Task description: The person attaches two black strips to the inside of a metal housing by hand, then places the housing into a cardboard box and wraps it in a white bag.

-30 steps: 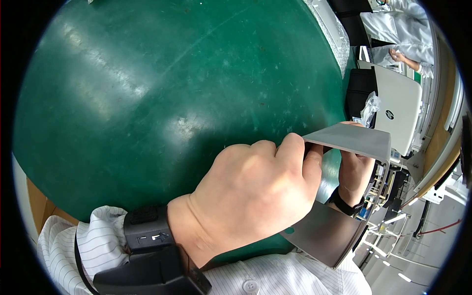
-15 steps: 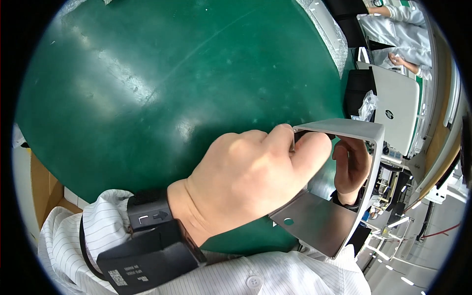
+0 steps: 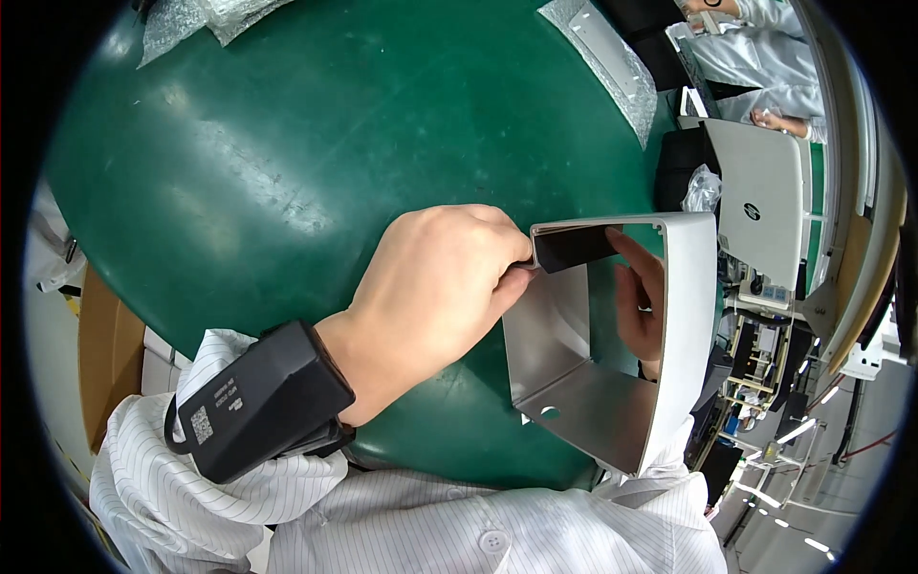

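Note:
A bent sheet-metal housing, silver-grey with open sides and a round hole in its lower wall, is held up at the right over the table's near edge. My left hand is closed, thumb and fingertips pinched at the housing's upper left corner. A flat black strip lies under the upper wall beside those fingertips. Fingers showing in the shiny inner wall look like a reflection of my left hand. My right hand is hidden; only its white striped sleeve shows below the housing.
The green table fills the middle. Bubble wrap lies at the far left, and a wrapped pale plate at the far right. A silver laptop stands at the right. A cardboard box is at the left, and a co-worker at the far right.
My left fingers have drawn back out of the housing to its upper left corner. The housing has turned, and now shows more of its outer right side and the black strip.

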Demonstrator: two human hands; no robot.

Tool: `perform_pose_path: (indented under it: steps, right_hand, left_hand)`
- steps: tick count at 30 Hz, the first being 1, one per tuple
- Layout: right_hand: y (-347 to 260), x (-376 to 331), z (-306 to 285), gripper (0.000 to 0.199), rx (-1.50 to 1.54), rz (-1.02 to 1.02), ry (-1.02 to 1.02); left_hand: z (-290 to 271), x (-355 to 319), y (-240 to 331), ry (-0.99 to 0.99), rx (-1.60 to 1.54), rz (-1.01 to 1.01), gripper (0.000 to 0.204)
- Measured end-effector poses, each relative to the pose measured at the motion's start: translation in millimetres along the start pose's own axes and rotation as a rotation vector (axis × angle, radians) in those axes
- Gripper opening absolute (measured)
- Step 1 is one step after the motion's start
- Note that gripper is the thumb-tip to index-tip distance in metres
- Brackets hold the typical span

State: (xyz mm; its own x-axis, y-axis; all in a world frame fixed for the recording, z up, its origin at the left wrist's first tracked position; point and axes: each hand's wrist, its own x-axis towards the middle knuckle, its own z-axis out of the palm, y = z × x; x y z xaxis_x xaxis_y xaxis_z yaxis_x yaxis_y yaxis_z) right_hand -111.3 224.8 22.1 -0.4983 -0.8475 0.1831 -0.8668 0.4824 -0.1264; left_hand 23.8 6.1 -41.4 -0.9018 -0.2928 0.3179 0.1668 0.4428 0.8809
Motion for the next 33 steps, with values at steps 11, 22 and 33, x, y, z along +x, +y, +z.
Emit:
perform_pose_path:
  steps: [11,22,33]
  right_hand:
    - [-15,14,-3,0.041,0.089,-0.096,-0.063]
    - [-34,35,3,0.055,0.263,-0.321,-0.19]
    - [-6,-2,-10,0.046,0.122,0.004,-0.177]
  left_hand:
    - [1,1,-1,-0.006,0.041,0.054,0.007]
    - [8,1,-5,0.038,0.045,0.083,0.009]
    - [4,-6,-2,0.042,0.121,0.044,0.005]
